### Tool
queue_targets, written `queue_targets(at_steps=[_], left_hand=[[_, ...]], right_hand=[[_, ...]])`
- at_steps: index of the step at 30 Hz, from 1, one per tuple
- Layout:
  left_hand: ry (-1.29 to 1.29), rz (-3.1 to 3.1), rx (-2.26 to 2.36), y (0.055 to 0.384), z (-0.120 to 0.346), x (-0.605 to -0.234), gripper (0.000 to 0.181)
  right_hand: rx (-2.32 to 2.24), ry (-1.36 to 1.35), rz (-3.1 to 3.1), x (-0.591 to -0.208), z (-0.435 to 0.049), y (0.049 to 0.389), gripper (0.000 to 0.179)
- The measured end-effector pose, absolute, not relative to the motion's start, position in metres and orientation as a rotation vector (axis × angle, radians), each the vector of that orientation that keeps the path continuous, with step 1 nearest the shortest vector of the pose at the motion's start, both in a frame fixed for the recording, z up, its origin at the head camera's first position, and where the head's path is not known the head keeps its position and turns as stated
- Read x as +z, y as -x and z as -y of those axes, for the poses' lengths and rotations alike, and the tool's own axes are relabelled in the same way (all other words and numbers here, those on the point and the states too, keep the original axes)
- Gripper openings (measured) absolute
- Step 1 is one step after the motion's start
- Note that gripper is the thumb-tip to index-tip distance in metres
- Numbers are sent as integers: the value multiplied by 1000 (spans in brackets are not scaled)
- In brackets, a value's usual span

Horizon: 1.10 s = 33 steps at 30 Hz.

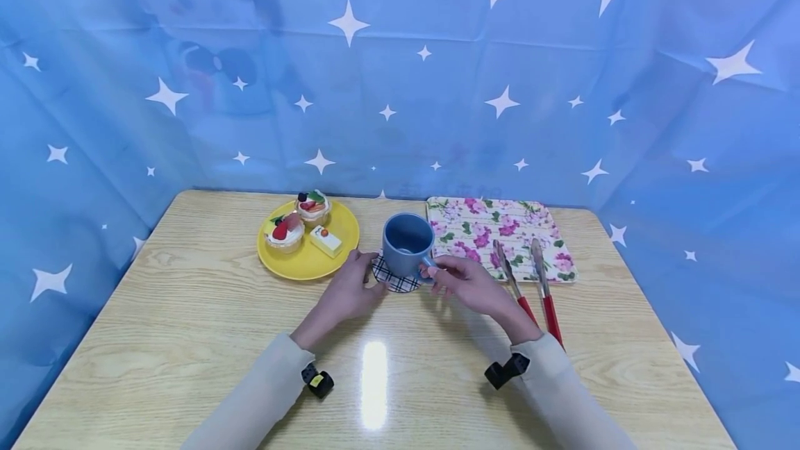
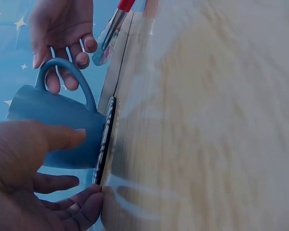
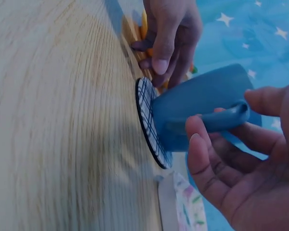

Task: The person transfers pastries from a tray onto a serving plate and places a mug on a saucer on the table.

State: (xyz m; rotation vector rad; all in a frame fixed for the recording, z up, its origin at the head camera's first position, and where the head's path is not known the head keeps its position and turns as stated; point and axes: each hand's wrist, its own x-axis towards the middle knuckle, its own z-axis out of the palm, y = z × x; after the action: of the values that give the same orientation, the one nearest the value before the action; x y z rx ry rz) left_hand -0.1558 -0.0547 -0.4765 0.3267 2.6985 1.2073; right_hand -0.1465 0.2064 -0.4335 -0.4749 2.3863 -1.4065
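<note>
A blue mug (image 1: 403,245) stands upright on a round plaid coaster (image 1: 396,283). My right hand (image 1: 462,283) holds the mug's handle lightly, thumb on one side and fingers on the other, as the right wrist view shows. At the coaster's left edge rests my left hand (image 1: 356,287), its thumb and fingers spread apart. In the left wrist view, fingertips (image 2: 94,192) touch the coaster's rim, while the thumb lies in front of the mug's side; whether it touches the mug I cannot tell.
Left of the mug, a yellow plate (image 1: 294,269) carries two fruit-topped cupcakes and a small cake slice (image 1: 326,242). A floral tray (image 1: 481,221) sits to the right, with red-handled tongs (image 1: 546,297) lying partly on it. Behind the wooden table (image 1: 187,325) hangs a blue star curtain (image 1: 400,89).
</note>
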Motion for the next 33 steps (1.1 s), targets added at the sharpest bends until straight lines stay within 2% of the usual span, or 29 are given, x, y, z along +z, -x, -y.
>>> queue_targets(at_steps=[13,25,33], left_hand=[[-361,-2755,1270,149,76,-468,63],[-407,-2798,1225,144,102,-442,67],[-462,-2866,1180,143,121,-435,76]], right_hand=[[-1349,464,-2507,-425,-230,143,35],[-1298,458,-2629,-419,-256,140,42],[-1201,419,-2770,-413,-274,137,41]])
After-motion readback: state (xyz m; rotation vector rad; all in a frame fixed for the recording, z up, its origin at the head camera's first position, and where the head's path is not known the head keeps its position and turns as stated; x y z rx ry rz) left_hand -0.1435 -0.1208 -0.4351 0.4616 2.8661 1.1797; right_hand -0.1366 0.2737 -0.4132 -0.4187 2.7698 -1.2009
